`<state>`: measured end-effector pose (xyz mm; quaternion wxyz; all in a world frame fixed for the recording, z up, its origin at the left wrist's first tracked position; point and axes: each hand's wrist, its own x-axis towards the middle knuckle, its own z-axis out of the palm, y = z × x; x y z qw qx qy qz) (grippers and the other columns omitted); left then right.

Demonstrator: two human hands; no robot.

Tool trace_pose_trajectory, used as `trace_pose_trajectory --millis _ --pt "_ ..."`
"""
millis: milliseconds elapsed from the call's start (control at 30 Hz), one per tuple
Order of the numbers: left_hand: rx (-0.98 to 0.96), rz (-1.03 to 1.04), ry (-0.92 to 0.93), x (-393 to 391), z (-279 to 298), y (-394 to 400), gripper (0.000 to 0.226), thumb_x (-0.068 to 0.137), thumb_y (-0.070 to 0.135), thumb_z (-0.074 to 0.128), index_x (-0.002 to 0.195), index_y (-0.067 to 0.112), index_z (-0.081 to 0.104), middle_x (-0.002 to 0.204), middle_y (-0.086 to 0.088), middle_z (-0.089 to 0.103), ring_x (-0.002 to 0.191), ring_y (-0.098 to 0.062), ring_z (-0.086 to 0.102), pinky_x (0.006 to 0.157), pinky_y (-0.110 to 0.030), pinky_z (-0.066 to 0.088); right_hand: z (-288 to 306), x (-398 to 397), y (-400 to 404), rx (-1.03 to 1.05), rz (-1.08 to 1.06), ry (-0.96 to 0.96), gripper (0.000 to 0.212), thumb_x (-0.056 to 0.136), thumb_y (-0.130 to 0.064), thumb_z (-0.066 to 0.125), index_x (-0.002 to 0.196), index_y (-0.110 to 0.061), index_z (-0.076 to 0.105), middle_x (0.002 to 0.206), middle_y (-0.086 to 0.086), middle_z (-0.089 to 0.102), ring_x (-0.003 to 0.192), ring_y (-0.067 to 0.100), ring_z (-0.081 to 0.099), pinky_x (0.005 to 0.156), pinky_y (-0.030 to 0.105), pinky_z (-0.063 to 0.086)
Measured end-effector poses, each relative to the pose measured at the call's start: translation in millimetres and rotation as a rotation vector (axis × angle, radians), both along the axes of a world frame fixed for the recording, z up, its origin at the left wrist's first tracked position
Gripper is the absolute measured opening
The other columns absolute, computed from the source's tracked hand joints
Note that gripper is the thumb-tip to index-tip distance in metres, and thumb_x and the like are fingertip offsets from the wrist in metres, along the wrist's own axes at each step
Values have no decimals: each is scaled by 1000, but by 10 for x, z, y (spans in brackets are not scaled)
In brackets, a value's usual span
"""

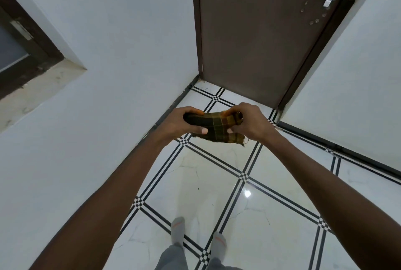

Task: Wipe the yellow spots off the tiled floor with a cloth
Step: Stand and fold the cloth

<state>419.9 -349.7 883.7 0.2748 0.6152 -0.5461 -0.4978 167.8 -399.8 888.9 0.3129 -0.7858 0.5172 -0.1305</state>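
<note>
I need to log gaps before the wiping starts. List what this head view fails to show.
- Yellow spots: none made out on the tiled floor; arms and the cloth cover parts.
- Cloth's inner folds: hidden by left hand and right hand.
- Door top: cut off by the frame edge.

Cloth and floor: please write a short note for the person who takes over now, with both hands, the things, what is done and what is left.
Left hand: closed grip on the dark end of the folded olive-brown checked cloth.
Right hand: closed grip on its other end.
The cloth is held in the air, above the glossy white tiled floor with black line borders, near the brown door.
Done: the cloth is in hand.
Left: no yellow spots show in this view; find them and wipe.
</note>
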Motion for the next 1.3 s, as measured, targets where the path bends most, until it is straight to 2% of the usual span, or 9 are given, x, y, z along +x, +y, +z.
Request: trace_pose_trajectory --millis 167,233,333,433,533,733,933,1067,1300 --pt "-177 58 -229 -60 -31 62 36 85 16 84 120 11 76 110 -2 70 106 -17 66 90 -28 56 -89 60 19 -165 -104 -138 14 85 -22 84 97 -14 81 94 3 71 88 19 63 80 41 59" --pt "-220 89 -266 11 -97 101 26 92 24 78 115 12 79 111 -4 65 101 -13 61 86 -27 52 -141 70 19 -142 -89 -175 17 86 -31 84 94 -16 81 102 2 68 93 18 60 78 33 53" --pt "-110 232 -63 188 -116 252 29 94 40 74 118 24 74 135 1 55 118 -9 57 103 -28 50 -186 76 46 160 -72 -372 29 91 -39 79 100 -12 79 133 -2 62 120 10 56 90 22 45" --pt "-36 322 202 345 -129 445 32 101 40 62 124 20 72 122 1 73 115 -7 66 100 -24 52 -182 249 189 519 -89 -663 33 100 -35 67 119 -8 72 114 8 75 109 16 69 91 30 53" --pt "-24 499 245 477 -245 622 37 104 41 58 124 12 68 109 -1 74 107 -13 68 84 -22 56 -220 637 366 726 -165 -799 21 103 -31 62 119 -19 68 107 3 78 101 17 76 81 30 62" --pt "63 886 363 1094 -573 1380 40 103 37 61 132 10 59 132 -13 67 123 -25 66 95 -34 58 -414 1670 833 733 -52 -696 25 103 -31 65 124 -19 69 120 9 78 111 24 76 89 38 65" --pt "52 1145 532 1718 -558 2698 32 105 39 57 116 12 68 118 -14 76 109 -28 74 88 -34 60 -526 2709 1686 796 162 -547 27 105 -26 63 131 -19 67 124 4 76 115 21 74 96 38 62" --pt "-2 1351 560 2088 -517 3926 36 105 40 55 121 10 67 111 -10 77 108 -27 73 95 -36 59 -546 3420 2653 850 296 -483 32 105 -30 63 134 -18 66 127 2 76 118 19 73 108 45 56" --pt "-171 1632 595 2520 -365 6288 39 106 41 56 126 10 67 119 -11 76 113 -26 73 97 -36 58 -342 4463 4850 953 517 -394 26 107 -25 60 130 -15 66 128 9 73 121 27 70 105 47 57"
